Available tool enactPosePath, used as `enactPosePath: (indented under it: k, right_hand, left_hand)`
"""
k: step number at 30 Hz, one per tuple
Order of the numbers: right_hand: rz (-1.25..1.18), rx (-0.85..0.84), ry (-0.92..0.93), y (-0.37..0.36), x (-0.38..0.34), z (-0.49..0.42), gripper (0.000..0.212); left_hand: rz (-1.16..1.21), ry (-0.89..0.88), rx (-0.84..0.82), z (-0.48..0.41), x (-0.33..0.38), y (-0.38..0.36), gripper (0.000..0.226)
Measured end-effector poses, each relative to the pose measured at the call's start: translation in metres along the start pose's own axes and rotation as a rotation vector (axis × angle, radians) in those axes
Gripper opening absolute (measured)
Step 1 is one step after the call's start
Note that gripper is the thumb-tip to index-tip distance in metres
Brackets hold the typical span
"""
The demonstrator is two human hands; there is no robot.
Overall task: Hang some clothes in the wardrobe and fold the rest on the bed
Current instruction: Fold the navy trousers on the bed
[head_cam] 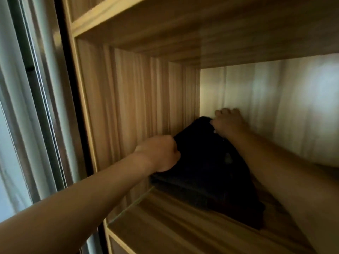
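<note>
Left hand (pixel 161 154) and right hand (pixel 227 123) grip folded dark clothes (pixel 205 173) on shelf (pixel 165 219).

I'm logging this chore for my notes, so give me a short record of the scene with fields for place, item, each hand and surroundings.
place: wooden shelf inside a wardrobe compartment
item: dark folded clothing, lying on the shelf near the back left corner
left: left hand grips the clothing's near left edge
right: right hand grips its far corner, close to the back wall
surroundings: pale curtain left of the wardrobe
</note>
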State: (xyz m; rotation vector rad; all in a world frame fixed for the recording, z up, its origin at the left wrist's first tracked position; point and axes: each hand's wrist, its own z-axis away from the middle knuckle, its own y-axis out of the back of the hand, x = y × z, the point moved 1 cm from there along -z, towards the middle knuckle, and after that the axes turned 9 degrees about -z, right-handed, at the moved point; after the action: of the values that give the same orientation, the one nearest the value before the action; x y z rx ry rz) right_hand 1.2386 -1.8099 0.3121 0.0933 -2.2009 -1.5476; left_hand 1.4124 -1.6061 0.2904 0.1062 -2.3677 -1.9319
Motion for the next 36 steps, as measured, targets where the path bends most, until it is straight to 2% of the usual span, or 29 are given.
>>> enactPosePath:
  k: [2,4,6,8,10,12,14,16,20,21,23,25,29,33,36]
  right_hand:
    - [0.055,0.201,0.041,0.015,-0.004,0.010,0.041]
    - [-0.044,0.294,0.064,0.025,-0.009,0.018,0.033]
    - [-0.275,0.200,0.061,0.021,-0.020,0.026,0.027]
    - [-0.476,0.032,0.048,0.002,-0.028,0.030,0.028]
    - [-0.534,-0.161,-0.065,-0.030,-0.023,0.024,0.058]
    - [-0.554,-0.258,-0.201,-0.062,-0.011,0.015,0.087]
    - [-0.713,-0.299,-0.265,-0.087,-0.005,0.010,0.096]
    - [-0.831,-0.318,-0.259,-0.097,-0.006,0.008,0.097]
    - [-0.771,-0.382,-0.189,-0.085,0.005,-0.001,0.094]
    - [-0.725,-0.339,-0.171,-0.078,0.008,-0.006,0.089]
    - [-0.579,-0.116,-0.130,-0.064,0.007,-0.019,0.072]
    - [-0.564,0.012,-0.065,-0.063,-0.007,-0.032,0.063]
    - [-0.762,-0.166,-0.066,-0.097,-0.030,-0.056,0.062]
    - [-0.727,-0.184,-0.015,-0.105,-0.026,-0.067,0.062]
    - [-0.614,-0.069,0.033,-0.097,-0.028,-0.047,0.055]
  left_hand:
    - [-0.073,-0.038,0.220,-0.015,0.007,0.007,0.033]
    - [-0.057,-0.058,0.259,-0.042,0.017,0.003,0.022]
    - [-0.032,-0.091,0.168,-0.070,0.026,-0.009,0.029]
    - [0.001,-0.159,0.072,-0.092,0.034,-0.023,0.038]
    - [-0.002,-0.204,0.002,-0.109,0.041,-0.039,0.051]
    - [0.003,-0.192,-0.093,-0.122,0.045,-0.057,0.061]
    - [0.101,-0.142,-0.199,-0.133,0.044,-0.071,0.065]
    - [0.179,-0.120,-0.249,-0.139,0.044,-0.077,0.067]
    - [0.209,-0.127,-0.239,-0.137,0.045,-0.080,0.066]
    - [0.220,-0.127,-0.225,-0.135,0.045,-0.080,0.066]
    - [0.244,-0.125,-0.207,-0.132,0.044,-0.082,0.065]
    - [0.245,-0.126,-0.205,-0.131,0.044,-0.084,0.064]
    - [0.217,-0.171,-0.190,-0.139,0.042,-0.088,0.063]
    - [0.234,-0.213,-0.159,-0.147,0.039,-0.092,0.061]
    - [0.273,-0.207,-0.123,-0.143,0.039,-0.091,0.059]
